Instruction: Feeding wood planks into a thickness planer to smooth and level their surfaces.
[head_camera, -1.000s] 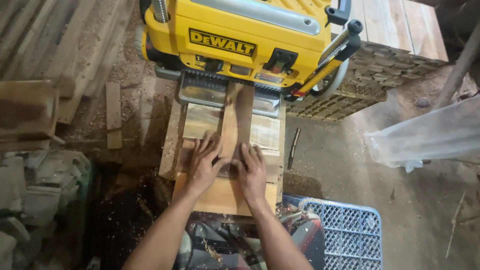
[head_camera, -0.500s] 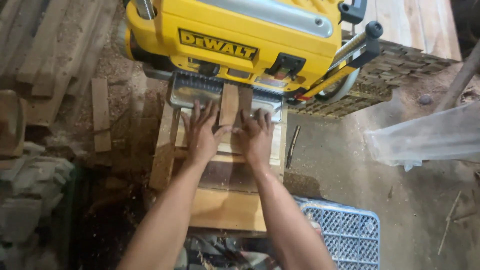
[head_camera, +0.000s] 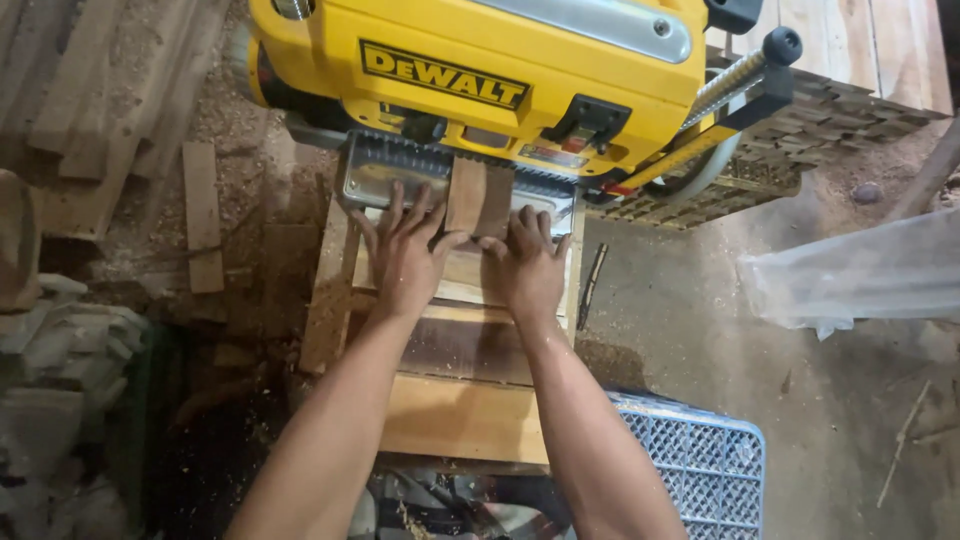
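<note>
Hidden: far end of the wood piece (head_camera: 478, 196) runs into the mouth of the yellow planer (head_camera: 480, 80); the planer's top is cut off by the frame. The forearms cover part of the wooden bench (head_camera: 462, 415), and its legs cannot be seen.

Count: two hands, one wood piece, one planer, one blue plastic crate (head_camera: 700, 465), one clear plastic sheet (head_camera: 850, 270).

Left hand (head_camera: 405, 255): fingers spread, flat, thumb against the piece's left edge. Right hand (head_camera: 530, 268): fingers spread slightly, flat, tips at the piece's near end.

Wood piece: short, flat, reddish-brown, lying on the ribbed metal feed table (head_camera: 380, 175). Crate: lattice mesh. Floor: sawdust and scattered wooden slats (head_camera: 202, 215).
</note>
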